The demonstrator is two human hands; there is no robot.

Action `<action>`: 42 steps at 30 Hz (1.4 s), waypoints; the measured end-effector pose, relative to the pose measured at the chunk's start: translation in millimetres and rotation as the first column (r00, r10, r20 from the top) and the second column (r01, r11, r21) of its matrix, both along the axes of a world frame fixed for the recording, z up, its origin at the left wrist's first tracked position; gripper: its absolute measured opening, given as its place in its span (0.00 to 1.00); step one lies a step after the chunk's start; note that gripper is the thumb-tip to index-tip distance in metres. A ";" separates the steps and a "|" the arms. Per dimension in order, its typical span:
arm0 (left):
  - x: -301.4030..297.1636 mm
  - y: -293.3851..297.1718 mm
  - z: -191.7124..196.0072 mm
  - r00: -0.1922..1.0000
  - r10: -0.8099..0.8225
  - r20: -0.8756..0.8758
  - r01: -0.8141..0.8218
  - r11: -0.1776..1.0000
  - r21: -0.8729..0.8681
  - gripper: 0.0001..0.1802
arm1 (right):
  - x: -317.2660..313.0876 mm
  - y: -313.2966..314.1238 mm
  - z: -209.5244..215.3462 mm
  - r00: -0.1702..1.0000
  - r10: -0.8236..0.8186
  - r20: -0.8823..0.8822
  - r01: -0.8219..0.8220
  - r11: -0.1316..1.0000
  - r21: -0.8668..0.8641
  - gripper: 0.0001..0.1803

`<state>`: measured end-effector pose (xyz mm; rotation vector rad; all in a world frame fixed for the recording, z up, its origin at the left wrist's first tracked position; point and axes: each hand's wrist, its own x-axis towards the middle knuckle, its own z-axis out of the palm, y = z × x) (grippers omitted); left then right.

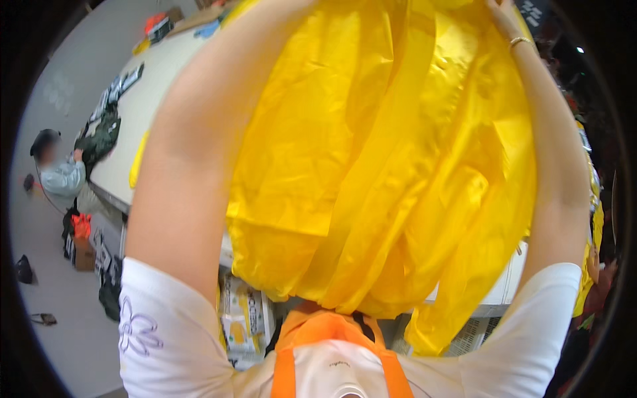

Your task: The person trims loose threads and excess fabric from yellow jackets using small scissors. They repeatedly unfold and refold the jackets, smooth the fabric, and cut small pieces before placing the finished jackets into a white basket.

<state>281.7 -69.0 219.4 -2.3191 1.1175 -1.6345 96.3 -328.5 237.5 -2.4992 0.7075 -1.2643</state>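
A large, shiny yellow garment (pixel 371 152) hangs spread out in front of me, between my raised arms. Folds run down its length, and one narrow part dangles lower on the right. At the upper right, my right hand (pixel 504 16) is closed at the garment's top edge, its fingers partly cut off by the frame; a thin bracelet circles that wrist. My left forearm reaches up along the garment's left side, and the left hand lies beyond the top edge of the picture.
Behind the garment stretches a pale worktable (pixel 169 69), with dark green bundles (pixel 103 136) along its far left side. A person (pixel 63 169) in a cap works there. Below the table sit printed yellow-and-white packages (pixel 240 315). A cardboard box (pixel 84 255) stands on the left floor.
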 end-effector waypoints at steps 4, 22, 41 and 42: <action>-34.7 42.3 -236.5 0.931 -0.233 -0.280 0.319 0.893 0.317 0.43 | -13.3 26.1 -228.0 0.830 0.541 -0.133 -0.468 0.807 0.361 0.28; -121.2 213.7 -453.0 0.031 -0.072 -0.997 0.328 0.943 -0.058 0.30 | -209.0 255.3 -447.1 0.628 -0.102 -0.772 0.292 0.950 0.112 0.31; -138.4 233.9 -436.4 -0.759 -0.645 -0.087 -0.517 0.678 -0.523 0.24 | -32.5 401.2 -414.2 0.992 0.080 0.100 -0.117 0.251 0.961 0.12; -139.1 235.0 -445.7 -0.748 -0.627 -0.217 -0.418 0.699 -0.580 0.25 | -33.8 399.8 -416.4 0.989 0.092 0.113 -0.131 0.225 0.966 0.11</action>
